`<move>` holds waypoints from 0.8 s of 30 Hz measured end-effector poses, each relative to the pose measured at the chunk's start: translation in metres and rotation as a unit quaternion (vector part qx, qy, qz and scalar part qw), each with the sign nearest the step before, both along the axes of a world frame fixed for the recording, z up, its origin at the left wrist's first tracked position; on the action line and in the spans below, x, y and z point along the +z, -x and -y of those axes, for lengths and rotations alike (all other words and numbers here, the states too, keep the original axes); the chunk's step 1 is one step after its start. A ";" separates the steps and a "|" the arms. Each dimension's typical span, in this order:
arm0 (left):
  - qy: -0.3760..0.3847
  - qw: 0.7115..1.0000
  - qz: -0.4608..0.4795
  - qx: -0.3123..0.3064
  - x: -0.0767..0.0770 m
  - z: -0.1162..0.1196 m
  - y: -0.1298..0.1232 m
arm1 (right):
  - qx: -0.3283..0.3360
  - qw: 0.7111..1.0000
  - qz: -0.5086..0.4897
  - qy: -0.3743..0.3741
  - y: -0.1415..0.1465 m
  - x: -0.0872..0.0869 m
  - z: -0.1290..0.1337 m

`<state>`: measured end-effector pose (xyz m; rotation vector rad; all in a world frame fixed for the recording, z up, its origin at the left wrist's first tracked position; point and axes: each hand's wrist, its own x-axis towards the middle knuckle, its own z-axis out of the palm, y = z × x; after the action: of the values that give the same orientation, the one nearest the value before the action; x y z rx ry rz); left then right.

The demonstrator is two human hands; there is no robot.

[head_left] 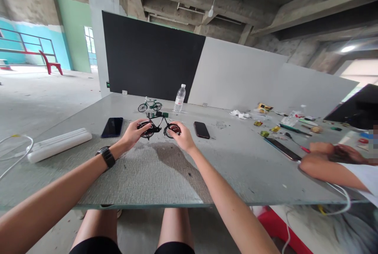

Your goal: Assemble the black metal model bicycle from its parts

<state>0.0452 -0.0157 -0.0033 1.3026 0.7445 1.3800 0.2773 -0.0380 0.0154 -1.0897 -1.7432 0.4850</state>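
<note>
Between my hands is a black model bicycle (pixel 158 125), held upright just over the table. My left hand (pixel 136 131) is closed on its left wheel, with the thumb across the spokes. The right wheel sits in the grip of my right hand (pixel 182 136). No handlebar or saddle can be made out clearly on this bicycle. Behind it a green model bicycle (pixel 150 105) stands on the table. Small dark green and black parts (pixel 162 114) lie just beyond my hands, partly hidden by the black bicycle.
A dark phone (pixel 112 127) lies left of my hands, another phone (pixel 201 130) to the right. A water bottle (pixel 179 98) stands near the black-and-white partition (pixel 153 57). A white power strip (pixel 60 145) is at far left. A co-worker's arm (pixel 327 171) rests at right, near scattered tools.
</note>
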 end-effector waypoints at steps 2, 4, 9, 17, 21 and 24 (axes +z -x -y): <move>-0.003 1.000 -0.001 -0.005 -0.001 -0.001 0.001 | 0.000 1.000 -0.003 0.004 -0.001 0.000 0.000; -0.008 1.000 -0.002 -0.013 -0.002 -0.002 0.002 | 0.009 1.000 -0.014 0.013 -0.001 0.001 0.000; -0.014 0.999 -0.017 -0.033 -0.001 -0.004 0.005 | 0.031 0.998 -0.038 0.029 -0.002 0.005 0.002; -0.019 0.998 -0.037 -0.054 0.001 -0.001 0.007 | 0.053 0.995 -0.065 0.052 -0.003 0.007 0.002; -0.026 0.997 -0.050 -0.059 0.003 -0.001 0.010 | 0.088 0.989 -0.089 0.083 -0.004 0.006 0.001; -0.039 0.995 -0.079 -0.049 0.003 -0.002 0.011 | 0.049 0.997 -0.047 0.040 -0.002 0.006 0.003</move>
<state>0.0339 -0.0140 -0.0003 1.5036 0.7270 1.2484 0.2796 -0.0409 0.0211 -1.0240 -1.7111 0.6620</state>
